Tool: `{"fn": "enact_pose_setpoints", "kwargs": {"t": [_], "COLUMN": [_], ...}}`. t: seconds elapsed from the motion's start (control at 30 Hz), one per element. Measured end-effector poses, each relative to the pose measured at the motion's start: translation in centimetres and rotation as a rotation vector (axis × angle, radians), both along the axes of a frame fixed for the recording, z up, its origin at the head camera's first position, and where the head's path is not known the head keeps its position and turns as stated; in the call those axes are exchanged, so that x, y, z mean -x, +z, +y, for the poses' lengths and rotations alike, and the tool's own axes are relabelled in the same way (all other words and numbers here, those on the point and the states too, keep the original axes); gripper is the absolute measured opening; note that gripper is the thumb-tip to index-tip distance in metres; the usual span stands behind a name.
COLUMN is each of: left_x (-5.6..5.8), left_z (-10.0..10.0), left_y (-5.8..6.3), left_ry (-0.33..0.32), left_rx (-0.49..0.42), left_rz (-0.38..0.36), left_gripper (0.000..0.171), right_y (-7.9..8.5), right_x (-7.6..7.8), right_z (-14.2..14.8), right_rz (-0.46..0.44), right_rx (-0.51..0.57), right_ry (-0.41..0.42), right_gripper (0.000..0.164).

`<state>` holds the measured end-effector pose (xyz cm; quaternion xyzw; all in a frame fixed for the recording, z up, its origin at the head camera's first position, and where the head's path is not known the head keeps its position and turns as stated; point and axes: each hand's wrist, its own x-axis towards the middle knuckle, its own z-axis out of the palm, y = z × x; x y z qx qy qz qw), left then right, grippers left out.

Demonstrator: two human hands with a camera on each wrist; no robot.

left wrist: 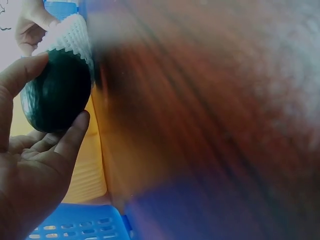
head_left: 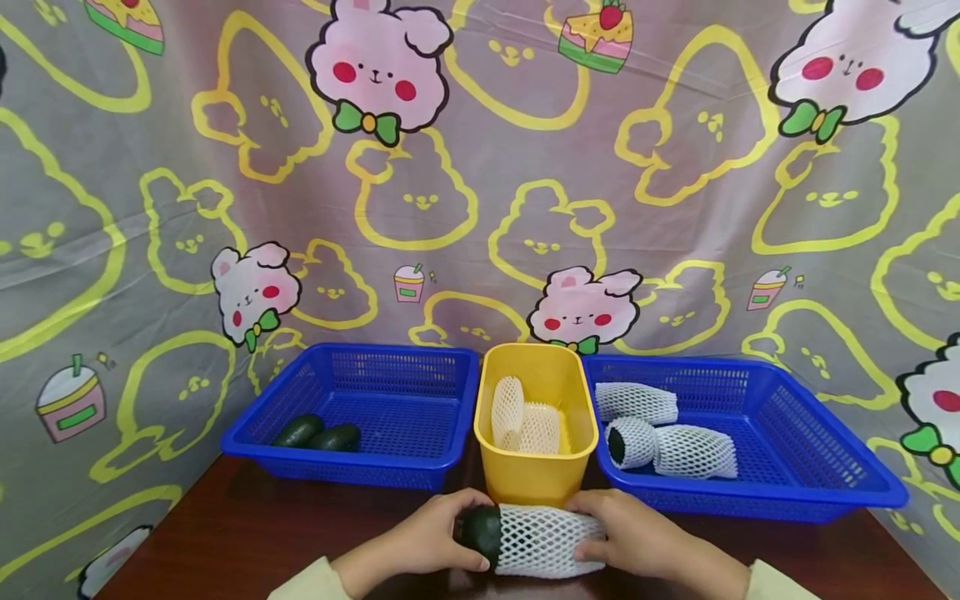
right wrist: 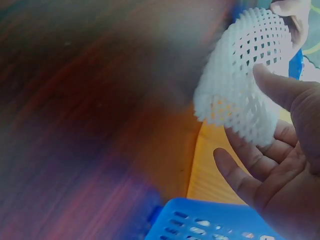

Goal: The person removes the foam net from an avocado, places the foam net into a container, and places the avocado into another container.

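Observation:
In front of the yellow bin, a dark green avocado (head_left: 481,534) lies sideways, partly inside a white foam net sleeve (head_left: 550,542). My left hand (head_left: 431,533) grips the bare end, its thumb and fingers on opposite sides of the avocado (left wrist: 59,92) in the left wrist view. The sleeve's other end is held by my right hand (head_left: 633,533). In the right wrist view the thumb presses on the net sleeve (right wrist: 250,55) with fingers beneath, and that end of the net looks hollow. The avocado's far part is hidden within the net.
A blue basket (head_left: 255,446) at left holds two bare avocados (head_left: 335,437). The yellow bin (head_left: 536,479) in the middle contains foam nets (head_left: 540,427). At right, another blue basket (head_left: 825,492) has several netted pieces, one netted avocado (head_left: 630,442) showing a dark end. A patterned cloth (head_left: 480,150) hangs behind.

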<state>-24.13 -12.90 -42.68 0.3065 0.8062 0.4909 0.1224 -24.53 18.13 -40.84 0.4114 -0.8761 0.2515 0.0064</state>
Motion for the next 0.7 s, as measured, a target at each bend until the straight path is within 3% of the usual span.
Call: {"fn": "enact_pose_setpoints", "kwargs": {"t": [0.1, 0.23, 0.43, 0.57, 0.7], "left_x": [0.1, 0.2, 0.2, 0.3, 0.2], "left_z": [0.0, 0.1, 0.1, 0.2, -0.1], "left_y": [0.0, 0.0, 0.1, 0.3, 0.4], "left_ry": [-0.001, 0.004, 0.005, 0.004, 0.020], "left_rx": [0.011, 0.083, 0.185, 0.208, 0.216], "left_rz": [0.016, 0.093, 0.204, 0.218, 0.221], "left_gripper": [0.054, 0.058, 0.065, 0.065, 0.063], "right_y": [0.3, 0.6, 1.1, 1.5, 1.9], "right_x": [-0.2, -0.3, -0.5, -0.4, -0.6], "right_z": [-0.4, -1.2, -2.0, -2.2, -2.1], "right_rz": [0.040, 0.086, 0.175, 0.169, 0.168], "right_rx": [-0.033, -0.099, -0.196, -0.211, -0.193], "right_ry": [-0.001, -0.007, -0.010, 0.007, 0.004], "right_gripper": [0.043, 0.045, 0.031, 0.015, 0.014]}}
